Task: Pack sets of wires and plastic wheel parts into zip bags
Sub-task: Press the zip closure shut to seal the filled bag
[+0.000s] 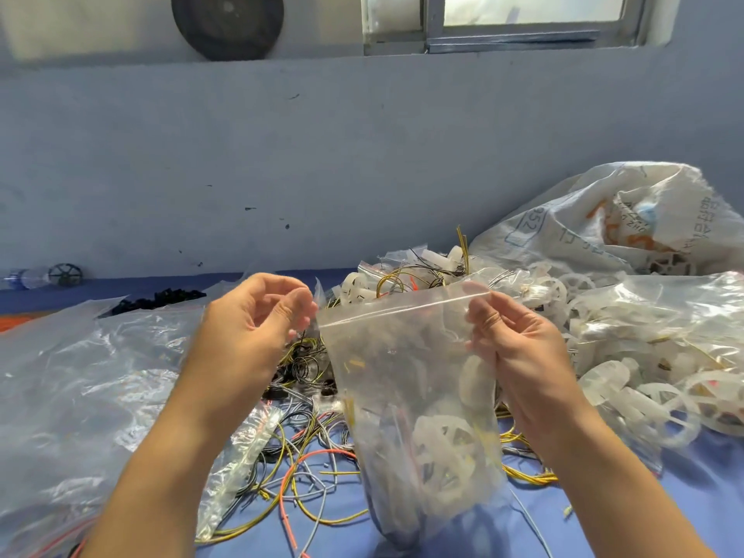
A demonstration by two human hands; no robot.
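we are holding a clear zip bag up in front of us, above the blue surface, with both bare hands at its mouth. our left hand is pinching the bag's top left corner between thumb and forefinger, the other fingers curling loosely. our right hand is gripping the top right edge, its fingers curling round the plastic just under the zip strip. the strip is running taut between the two hands, tilting up toward the right; we cannot tell whether it is sealed. the bag is hanging down between our forearms, and a white plastic wheel is sitting low inside it, with thin coloured strands beside it blurring behind the film.

under the bag, loose wires in yellow, grey, black and orange are lying tangled on the surface. to our right a heap of white wheel parts is spreading under crumpled clear film, and behind it a white woven sack is slumping against the wall. beyond the bag's mouth, filled bags are lying in a pile. to our left a big clear plastic sheet is covering the surface, with small black parts lying at its far edge. a plastic bottle and a black wheel are lying by the wall at far left.
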